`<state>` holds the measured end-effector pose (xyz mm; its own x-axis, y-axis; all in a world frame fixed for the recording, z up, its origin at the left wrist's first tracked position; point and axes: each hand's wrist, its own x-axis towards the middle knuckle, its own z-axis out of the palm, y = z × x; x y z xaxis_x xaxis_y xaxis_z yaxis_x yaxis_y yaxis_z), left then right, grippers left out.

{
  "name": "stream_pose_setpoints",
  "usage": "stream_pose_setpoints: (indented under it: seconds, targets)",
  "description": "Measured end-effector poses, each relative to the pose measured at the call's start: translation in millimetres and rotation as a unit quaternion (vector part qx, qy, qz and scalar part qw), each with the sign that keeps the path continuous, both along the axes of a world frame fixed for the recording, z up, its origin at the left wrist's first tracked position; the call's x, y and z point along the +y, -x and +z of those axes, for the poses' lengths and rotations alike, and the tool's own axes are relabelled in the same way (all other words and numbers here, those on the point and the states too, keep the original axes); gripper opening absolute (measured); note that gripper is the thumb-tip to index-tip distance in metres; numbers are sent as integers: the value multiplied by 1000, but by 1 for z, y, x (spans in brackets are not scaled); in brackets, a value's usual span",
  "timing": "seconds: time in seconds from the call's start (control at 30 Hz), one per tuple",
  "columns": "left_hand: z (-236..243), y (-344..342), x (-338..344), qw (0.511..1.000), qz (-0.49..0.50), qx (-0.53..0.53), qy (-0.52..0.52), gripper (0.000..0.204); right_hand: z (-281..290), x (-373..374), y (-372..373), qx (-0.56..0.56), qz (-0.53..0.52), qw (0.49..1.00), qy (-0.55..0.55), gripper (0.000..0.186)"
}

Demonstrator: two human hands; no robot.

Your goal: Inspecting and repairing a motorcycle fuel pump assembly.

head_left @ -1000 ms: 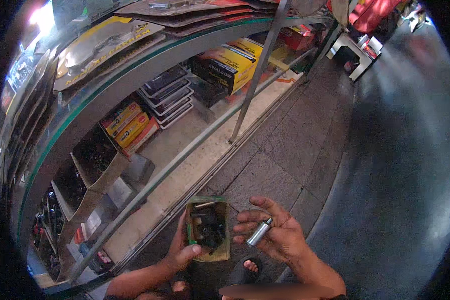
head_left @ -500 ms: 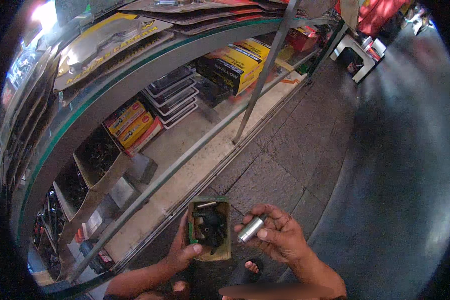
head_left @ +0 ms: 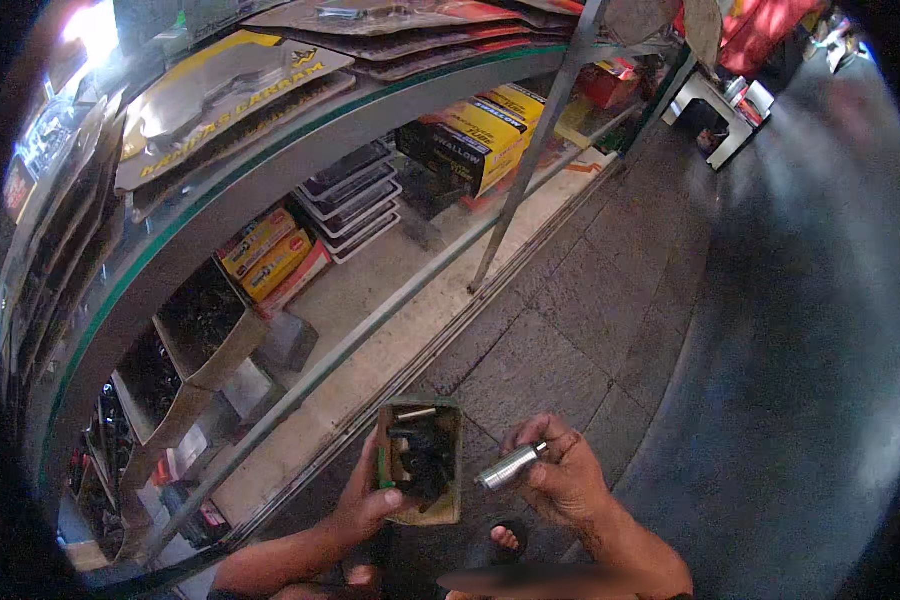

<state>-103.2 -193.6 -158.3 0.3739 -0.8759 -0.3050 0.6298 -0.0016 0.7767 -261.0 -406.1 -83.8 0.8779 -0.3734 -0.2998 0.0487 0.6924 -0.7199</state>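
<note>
My left hand (head_left: 372, 497) grips a small open box (head_left: 432, 514) from its left side, with the thumb over the near rim. Inside the box lie dark parts (head_left: 425, 452), too shadowed to tell apart, and a short silvery rod (head_left: 416, 413) near the far end. Just right of the box, my right hand (head_left: 572, 482) holds a shiny metal cylinder (head_left: 510, 468) between thumb and fingers. The cylinder slants, its narrow stub pointing up and right; its wide end is nearest the box without touching it.
A glass-topped display case (head_left: 300, 140) runs along the left, with packaged parts (head_left: 230, 100) on top. Inside are yellow-and-black cartons (head_left: 480, 140), stacked flat trays (head_left: 355, 205) and open cardboard boxes (head_left: 202, 370). A slanted metal post (head_left: 530, 165) stands at its front. Below shows a foot (head_left: 505, 538).
My right hand has turned the cylinder slightly, so more of its narrow stub shows, and its fingers have shifted toward that end. The left hand keeps the box nearly still.
</note>
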Motion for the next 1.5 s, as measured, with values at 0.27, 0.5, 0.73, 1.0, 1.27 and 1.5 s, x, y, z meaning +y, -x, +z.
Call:
stream_pose_setpoints:
  seconds: [0.27, 0.5, 0.73, 1.0, 1.27, 1.5]
  targets:
    - [7, -1, -5, 1000, -13, 17, 15, 101, 0, 0, 1, -44, 25, 996, -76, 37]
    - [-7, 0, 1, 999, -33, -3, -3, 102, 23, 10, -10, 150, -4, 989, 15, 36]
    - [-9, -3, 8, 998, -60, 7, -23, 117, 38, 19, -8, 209, 41, 868, 448, 47]
    - [12, -2, -2, 999, -36, 2, -13, 105, 42, 24, -11, 214, 25, 849, 483, 47]
    - [34, -6, -4, 997, -61, 30, -20, 106, 45, 18, -10, 182, 3, 849, 496, 44]
    - [24, -3, -3, 998, -50, 23, -35, 102, 38, 21, -10, 153, 6, 841, 519, 36]
